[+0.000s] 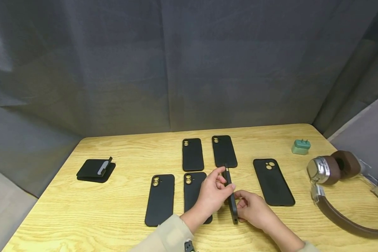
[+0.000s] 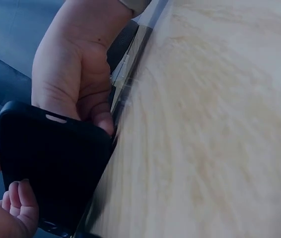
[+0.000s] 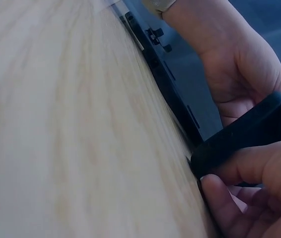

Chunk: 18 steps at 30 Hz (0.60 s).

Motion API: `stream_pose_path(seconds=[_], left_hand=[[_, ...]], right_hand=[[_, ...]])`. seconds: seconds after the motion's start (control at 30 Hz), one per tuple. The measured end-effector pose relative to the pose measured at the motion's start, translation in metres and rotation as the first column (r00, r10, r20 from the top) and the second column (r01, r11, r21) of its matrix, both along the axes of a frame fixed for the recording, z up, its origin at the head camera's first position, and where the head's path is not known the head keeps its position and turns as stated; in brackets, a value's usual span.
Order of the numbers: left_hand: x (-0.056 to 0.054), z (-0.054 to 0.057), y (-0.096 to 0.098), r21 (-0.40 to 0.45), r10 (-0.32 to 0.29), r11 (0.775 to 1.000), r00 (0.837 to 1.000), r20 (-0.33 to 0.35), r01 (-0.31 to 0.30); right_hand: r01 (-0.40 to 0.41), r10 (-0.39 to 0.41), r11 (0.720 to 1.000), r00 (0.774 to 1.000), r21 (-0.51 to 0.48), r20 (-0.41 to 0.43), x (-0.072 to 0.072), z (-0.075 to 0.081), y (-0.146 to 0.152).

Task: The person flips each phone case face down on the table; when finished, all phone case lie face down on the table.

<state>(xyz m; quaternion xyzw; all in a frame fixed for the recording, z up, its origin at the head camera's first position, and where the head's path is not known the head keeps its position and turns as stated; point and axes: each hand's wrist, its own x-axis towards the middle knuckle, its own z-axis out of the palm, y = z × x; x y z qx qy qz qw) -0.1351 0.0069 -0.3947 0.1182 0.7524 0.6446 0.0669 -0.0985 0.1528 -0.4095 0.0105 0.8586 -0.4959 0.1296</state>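
Note:
A black phone case (image 1: pixel 232 206) is tilted up on edge between both hands, its narrow side towards me in the head view. My left hand (image 1: pixel 211 191) grips it from the left, index fingertip at the far end and thumb along the edge. From the right, my right hand (image 1: pixel 253 209) pinches the lower part of the case near the table. A slot shows in the end of the case (image 2: pixel 51 153) in the left wrist view. Beneath my left forearm lies another phone case (image 1: pixel 193 189), partly covered.
More black phone cases lie about: one to the left (image 1: pixel 160 200), two at the back (image 1: pixel 193 154) (image 1: pixel 224 151), one at right (image 1: pixel 274 182). A black folding holder (image 1: pixel 92 169) sits far left. A green plug adapter (image 1: pixel 300 147) and brown headphones (image 1: pixel 330 171) are at right.

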Motion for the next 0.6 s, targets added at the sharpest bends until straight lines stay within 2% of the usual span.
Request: stream_pose_path(seconds=[0.23,0.4,0.47,0.6], left_hand=[[0.002,-0.005,0.004,-0.009,0.006,1.0,0.999,-0.038,-0.006],[0.004,-0.007,0.008,-0.019,0.027,0.999,0.997,-0.072,-0.028],[0.005,-0.008,0.009,-0.017,0.04,0.999,0.996,-0.078,-0.041],[0.005,-0.009,0.01,-0.013,0.055,0.998,0.995,-0.079,-0.056]], right_hand=[[-0.014,0.014,1.0,1.0,-0.025,0.009,0.003,0.004,0.002],[-0.01,0.012,0.988,1.0,-0.155,0.013,0.008,0.01,0.01],[-0.028,0.03,0.968,1.0,-0.249,0.004,0.009,0.013,0.014],[-0.088,0.092,0.908,0.996,-0.41,-0.011,0.011,0.016,0.024]])
